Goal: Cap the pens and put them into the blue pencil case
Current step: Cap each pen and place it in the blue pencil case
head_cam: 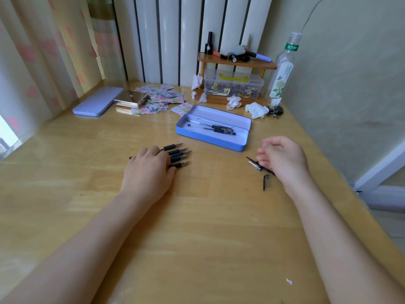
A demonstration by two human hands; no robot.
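The open blue pencil case (210, 140) lies in the middle of the wooden desk with a few capped black pens (219, 129) inside. Its lid (96, 102) rests at the far left. Several uncapped black pens (178, 154) lie side by side, tips pointing right. My left hand (149, 170) lies flat on their barrels, fingers spread over them. Loose pen caps (255, 165) sit on the desk at the right; one cap (266, 182) lies a little nearer. My right hand (282, 159) hovers over the caps with fingers loosely curled, and I see nothing gripped in it.
Behind the case stand a wooden shelf (236, 62) with small items, a clear plastic box (233, 86) and a glass bottle (282, 69). Crumpled tissues (256, 109), scattered stickers (160, 98) and a metal box (130, 98) lie at the back. The desk's right edge drops off.
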